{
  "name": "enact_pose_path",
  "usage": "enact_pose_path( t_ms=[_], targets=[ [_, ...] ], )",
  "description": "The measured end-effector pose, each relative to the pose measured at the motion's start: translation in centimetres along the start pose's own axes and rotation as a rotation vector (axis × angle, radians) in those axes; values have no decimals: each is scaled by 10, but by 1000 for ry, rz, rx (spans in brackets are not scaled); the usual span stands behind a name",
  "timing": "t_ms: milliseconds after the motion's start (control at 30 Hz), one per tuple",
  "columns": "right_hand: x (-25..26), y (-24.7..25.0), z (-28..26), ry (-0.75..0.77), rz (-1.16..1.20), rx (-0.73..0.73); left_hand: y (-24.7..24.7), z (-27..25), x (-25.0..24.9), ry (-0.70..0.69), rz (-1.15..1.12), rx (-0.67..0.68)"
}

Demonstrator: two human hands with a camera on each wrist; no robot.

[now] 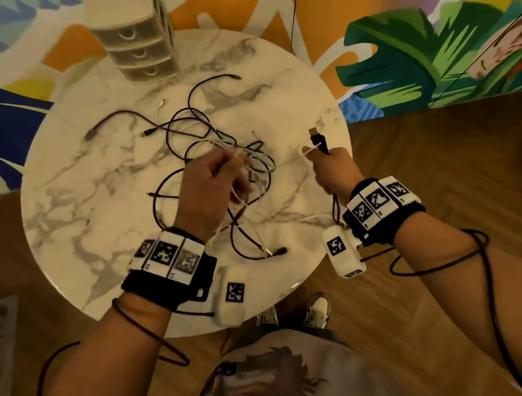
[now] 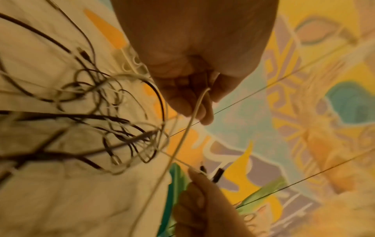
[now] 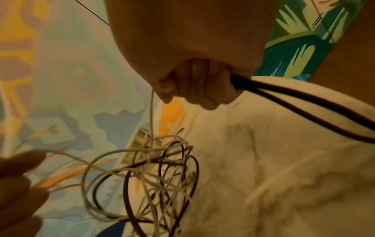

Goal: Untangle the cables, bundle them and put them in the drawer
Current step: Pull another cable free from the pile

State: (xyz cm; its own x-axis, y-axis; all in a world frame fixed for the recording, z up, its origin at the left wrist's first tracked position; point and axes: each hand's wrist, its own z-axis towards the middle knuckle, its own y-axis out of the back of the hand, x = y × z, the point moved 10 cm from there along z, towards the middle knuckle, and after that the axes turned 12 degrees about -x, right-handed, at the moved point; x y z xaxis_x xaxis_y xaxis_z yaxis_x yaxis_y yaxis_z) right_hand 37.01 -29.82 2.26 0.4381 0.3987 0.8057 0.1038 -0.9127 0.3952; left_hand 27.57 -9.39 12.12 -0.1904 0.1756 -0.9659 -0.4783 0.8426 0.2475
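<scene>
With the left hand (image 1: pixel 212 176) pinching a white cable (image 2: pixel 182 137) and the right hand (image 1: pixel 333 168) clenched on a black USB lead (image 1: pixel 319 141), pulling apart risks cinching the tangle (image 1: pixel 220 157) tighter.

It looked like a decorated lounge: a round marble counter (image 1: pixel 67 186) stood on herringbone wood floor (image 1: pixel 436 154) against a bright painted mural (image 1: pixel 428 47)

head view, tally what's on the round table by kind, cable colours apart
drawer unit: 1, with 3 drawers
dark cables: tangled, count unclear
white cables: tangled, count unclear
hands on cables: 2, the left hand and the right hand
Total: 3 kinds on the table, 2 hands
</scene>
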Motion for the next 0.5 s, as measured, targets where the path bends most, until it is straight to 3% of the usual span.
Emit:
enact_pose_path(
  t_ms=[67,133,200,300,500],
  targets=[
    [10,-17,-20,-32,125,162,-6,0,-19,-42,-104,-3],
    [14,-24,-34,-69,99,256,-16,-8,-20,-65,-44,56],
    [6,-15,-32,-77,-78,247,-11,-12,-11,-42,-4,32],
    [-13,16,-21,-101,-276,215,18,-4,-5,29,-169,-155],
    [-55,60,-22,-139,-895,276,35,1,-14,-36,-327,-298]
  ],
)
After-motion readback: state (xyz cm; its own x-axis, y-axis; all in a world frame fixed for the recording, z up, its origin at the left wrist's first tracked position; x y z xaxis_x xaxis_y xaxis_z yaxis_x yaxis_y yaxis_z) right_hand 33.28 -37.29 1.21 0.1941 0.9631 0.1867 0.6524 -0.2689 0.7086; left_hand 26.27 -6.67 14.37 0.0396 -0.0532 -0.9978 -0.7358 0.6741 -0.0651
